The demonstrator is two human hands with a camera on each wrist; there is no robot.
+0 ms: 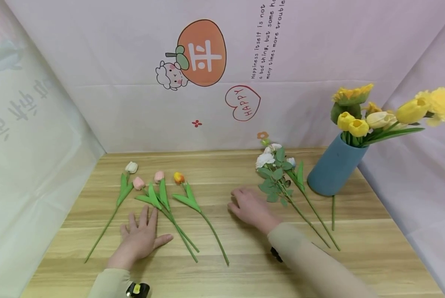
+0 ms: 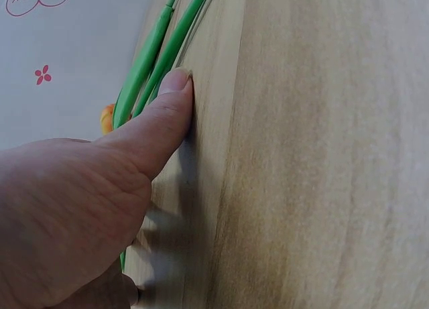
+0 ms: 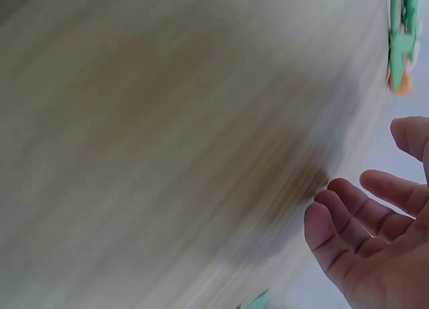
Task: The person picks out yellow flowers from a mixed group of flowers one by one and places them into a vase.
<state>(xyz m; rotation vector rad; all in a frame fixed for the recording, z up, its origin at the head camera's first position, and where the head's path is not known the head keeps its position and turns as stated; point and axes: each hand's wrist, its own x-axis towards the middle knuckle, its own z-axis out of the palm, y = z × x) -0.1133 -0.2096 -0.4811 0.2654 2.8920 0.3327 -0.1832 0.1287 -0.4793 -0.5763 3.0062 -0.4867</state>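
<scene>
My left hand (image 1: 140,238) lies palm down on the wooden table, fingers spread, just below two pink tulips (image 1: 138,183) with crossed stems. A white tulip (image 1: 131,167) lies left of that hand, and an orange tulip (image 1: 179,178) to its right. In the left wrist view the thumb (image 2: 167,108) overlaps green leaves. My right hand (image 1: 253,209) holds nothing; its fingers are loosely bent, low over the wood between the orange tulip and a white rose stem (image 1: 265,160). The right wrist view shows its empty palm (image 3: 389,269).
A blue vase (image 1: 335,165) at the back right holds yellow and cream flowers (image 1: 358,128). Beside the rose lies a pale blue-white flower (image 1: 291,162), and a bare green stem (image 1: 333,213) shows below the vase. A printed white cloth (image 1: 133,124) hangs along the table's back edge.
</scene>
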